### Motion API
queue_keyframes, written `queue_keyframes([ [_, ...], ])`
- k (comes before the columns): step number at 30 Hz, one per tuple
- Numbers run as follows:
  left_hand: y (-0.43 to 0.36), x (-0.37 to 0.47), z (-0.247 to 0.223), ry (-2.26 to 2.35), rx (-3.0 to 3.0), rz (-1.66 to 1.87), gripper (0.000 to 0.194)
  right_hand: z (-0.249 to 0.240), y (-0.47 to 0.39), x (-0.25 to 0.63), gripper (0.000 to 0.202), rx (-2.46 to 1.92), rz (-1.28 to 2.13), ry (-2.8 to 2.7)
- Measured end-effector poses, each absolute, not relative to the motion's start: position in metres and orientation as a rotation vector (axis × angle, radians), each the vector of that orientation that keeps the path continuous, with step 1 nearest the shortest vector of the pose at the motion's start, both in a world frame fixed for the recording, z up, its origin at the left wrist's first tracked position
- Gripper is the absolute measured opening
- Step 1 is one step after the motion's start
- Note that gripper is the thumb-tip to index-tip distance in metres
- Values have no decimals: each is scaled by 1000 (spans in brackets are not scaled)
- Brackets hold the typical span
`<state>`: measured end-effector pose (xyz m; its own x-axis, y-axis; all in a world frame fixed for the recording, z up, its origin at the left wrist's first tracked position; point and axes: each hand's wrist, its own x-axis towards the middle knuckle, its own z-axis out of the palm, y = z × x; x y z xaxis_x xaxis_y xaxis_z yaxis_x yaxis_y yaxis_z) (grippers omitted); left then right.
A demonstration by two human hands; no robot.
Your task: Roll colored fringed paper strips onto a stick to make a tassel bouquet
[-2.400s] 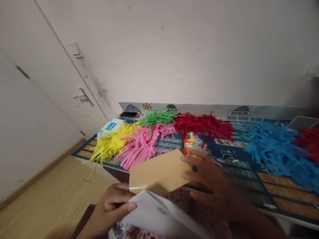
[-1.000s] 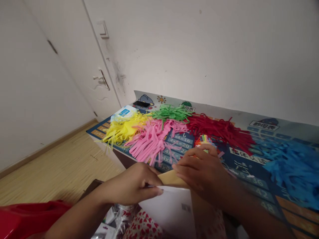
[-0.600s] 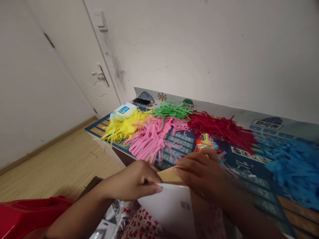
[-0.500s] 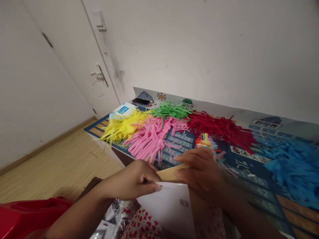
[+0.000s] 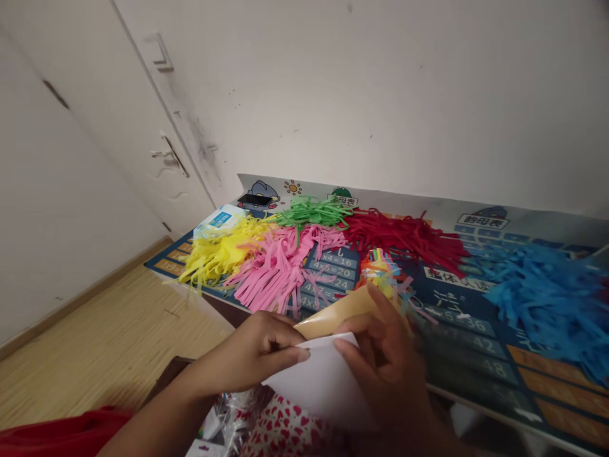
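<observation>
White wall behind the table (image 5: 476,374); both hands pinch a tan sheet (image 5: 340,311) and white sheet (image 5: 323,381), left hand (image 5: 252,352), right hand (image 5: 387,362) hiding part.

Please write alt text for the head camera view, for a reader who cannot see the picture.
Two hands, left hand and right hand, hold a tan sheet peeling from a white sheet at the near edge of a table. Behind lie piles of yellow strips, pink strips, green strips, red strips and blue strips.
</observation>
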<state>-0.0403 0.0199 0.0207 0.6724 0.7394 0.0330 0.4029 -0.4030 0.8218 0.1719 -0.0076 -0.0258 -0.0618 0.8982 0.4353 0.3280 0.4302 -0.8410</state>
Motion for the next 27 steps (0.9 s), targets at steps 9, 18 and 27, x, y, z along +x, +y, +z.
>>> queue_keyframes([
  [9,12,-31,9,885,1844,522,42,-17,-12,180,63,-977,689,-1513],
  [18,3,-15,-1,992,1841,652,40,-18,-13,188,63,-1029,675,-1488],
  [27,5,-10,-13,1095,1732,692,48,-23,-21,208,51,-1228,273,-1476],
])
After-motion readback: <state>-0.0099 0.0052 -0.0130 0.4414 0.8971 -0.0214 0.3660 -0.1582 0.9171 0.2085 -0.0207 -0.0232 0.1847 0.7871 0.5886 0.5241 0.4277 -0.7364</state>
